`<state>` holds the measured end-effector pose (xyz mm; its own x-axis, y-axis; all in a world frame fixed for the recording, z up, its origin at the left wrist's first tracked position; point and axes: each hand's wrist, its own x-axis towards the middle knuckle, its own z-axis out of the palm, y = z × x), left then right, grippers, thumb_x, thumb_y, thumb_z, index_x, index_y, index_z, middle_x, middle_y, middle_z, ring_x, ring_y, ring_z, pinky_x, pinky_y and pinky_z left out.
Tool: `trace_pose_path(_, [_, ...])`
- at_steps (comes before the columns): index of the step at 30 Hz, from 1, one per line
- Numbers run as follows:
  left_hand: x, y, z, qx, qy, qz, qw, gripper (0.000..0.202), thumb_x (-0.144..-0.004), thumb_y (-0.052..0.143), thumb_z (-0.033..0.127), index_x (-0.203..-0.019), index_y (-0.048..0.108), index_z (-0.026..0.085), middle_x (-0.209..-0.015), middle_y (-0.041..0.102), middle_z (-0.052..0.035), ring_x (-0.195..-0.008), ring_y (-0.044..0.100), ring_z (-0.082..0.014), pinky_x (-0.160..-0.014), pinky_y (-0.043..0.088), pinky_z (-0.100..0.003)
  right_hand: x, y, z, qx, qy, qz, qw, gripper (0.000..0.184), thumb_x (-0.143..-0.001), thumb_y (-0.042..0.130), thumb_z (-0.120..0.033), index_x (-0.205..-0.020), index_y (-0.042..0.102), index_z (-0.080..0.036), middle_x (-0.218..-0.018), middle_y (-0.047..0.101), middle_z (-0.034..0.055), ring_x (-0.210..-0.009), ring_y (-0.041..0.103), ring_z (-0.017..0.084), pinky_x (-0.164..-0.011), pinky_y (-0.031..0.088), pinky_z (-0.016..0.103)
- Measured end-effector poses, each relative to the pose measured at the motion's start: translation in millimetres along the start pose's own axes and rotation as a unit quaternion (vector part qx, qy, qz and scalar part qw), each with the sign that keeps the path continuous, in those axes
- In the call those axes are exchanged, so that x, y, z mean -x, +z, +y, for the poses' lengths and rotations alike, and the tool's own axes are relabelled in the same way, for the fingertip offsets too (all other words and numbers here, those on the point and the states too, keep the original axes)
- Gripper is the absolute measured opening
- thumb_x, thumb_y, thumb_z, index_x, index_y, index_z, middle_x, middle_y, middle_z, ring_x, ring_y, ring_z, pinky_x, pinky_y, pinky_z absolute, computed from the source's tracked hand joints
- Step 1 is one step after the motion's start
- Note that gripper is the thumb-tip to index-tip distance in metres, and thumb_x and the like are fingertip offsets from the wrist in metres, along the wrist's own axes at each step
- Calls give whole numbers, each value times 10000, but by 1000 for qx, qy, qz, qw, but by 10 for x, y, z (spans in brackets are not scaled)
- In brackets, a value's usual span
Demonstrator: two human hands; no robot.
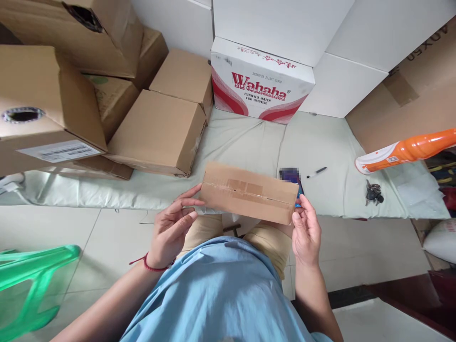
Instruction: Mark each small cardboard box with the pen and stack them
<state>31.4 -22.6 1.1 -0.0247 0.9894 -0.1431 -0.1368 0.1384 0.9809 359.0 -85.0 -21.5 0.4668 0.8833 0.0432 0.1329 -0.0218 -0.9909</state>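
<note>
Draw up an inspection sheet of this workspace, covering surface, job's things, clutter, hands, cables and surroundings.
Surface: pale green cloth, creased.
Job's things: small cardboard box, taped along its seam, held tilted at the cloth's near edge.
Clutter: pen, keys, orange bottle; a blue item behind the small cardboard box, partly hidden and blurred.
Hands: right hand has its grip on the box's right end; left hand spread at the left end, contact unclear.
Cables: white cable at the cloth's left end.
Surroundings: piled boxes left, red-and-white water carton behind, green stool lower left.
</note>
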Motion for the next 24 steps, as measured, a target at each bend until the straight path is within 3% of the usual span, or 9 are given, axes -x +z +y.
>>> trace_pose_path(1, [-26, -8, -8, 16, -12, -1, 1000, 237, -848, 819, 388, -1013, 838, 219, -1560, 674, -139, -645, 604, -122, -503, 361, -289, -5, 24, -9, -8, -1, -17, 1000, 603, -1012, 731, -501, -1566, 625, -290, -1505, 672, 138, -1190, 676, 245, -1117, 557, 475])
trace_pose_path(3, [-78, -33, -37, 43, -25, 5, 999, 303, -826, 823, 361, -1095, 800, 223, -1637, 599, -134, -539, 477, -40, -503, 387, -286, -16, 70, -20, -22, 0, -50, 999, 598, -1017, 736, -480, -1577, 613, -309, -1568, 645, 133, -1250, 672, 244, -1159, 542, 481])
trace_pose_path(5, [-115, -75, -84, 57, -21, 26, 998, 382, -815, 823, 349, -1174, 751, 241, -1587, 626, -122, -586, 544, -61, -553, 449, -287, -18, 98, -13, -30, 5, -70, 997, 610, -1008, 754, -475, -1578, 609, -314, -1599, 632, 133, -1340, 661, 262, -1203, 526, 504])
trace_pose_path(8, [-127, -165, -189, 32, -37, 56, 997, 444, -823, 815, 384, -1231, 727, 232, -1221, 756, -83, -690, 608, -129, -609, 478, -284, 1, 85, 36, -40, 18, -75, 996, 611, -987, 781, -474, -1555, 631, -303, -1606, 639, 132, -1448, 633, 300, -1252, 505, 545])
trace_pose_path(11, [-103, -229, -307, -38, -87, 59, 994, 475, -806, 821, 421, -1220, 778, 193, -878, 699, -30, -725, 593, -169, -639, 493, -292, 33, 43, 121, -29, 51, -81, 995, 576, -964, 804, -479, -1495, 689, -292, -1612, 644, 118, -1469, 636, 319, -1285, 488, 559])
trace_pose_path(17, [-61, -194, -407, -39, -98, 66, 992, 565, -716, 889, 423, -1237, 817, 216, -1113, 675, -55, -744, 611, -140, -583, 457, -264, 49, 73, 201, 39, 100, -63, 992, 612, -927, 816, -558, -1446, 723, -249, -1542, 687, 136, -1358, 714, 310, -1235, 546, 535])
trace_pose_path(20, [-40, -185, -381, -16, -70, 58, 996, 510, -718, 898, 366, -1212, 843, 251, -1166, 659, -57, -753, 629, -133, -597, 480, -263, 23, 100, 161, 72, 72, -26, 994, 570, -936, 805, -575, -1379, 752, -221, -1392, 748, 151, -1208, 746, 286, -1109, 616, 481])
trace_pose_path(24, [16, -191, -298, -8, -16, 26, 999, 400, -792, 894, 320, -1192, 878, 309, -1155, 670, -57, -825, 635, -141, -694, 535, -268, -14, 80, 121, 76, 14, 22, 997, 490, -956, 792, -553, -1309, 771, -215, -1231, 757, 116, -1081, 715, 244, -1029, 603, 423])
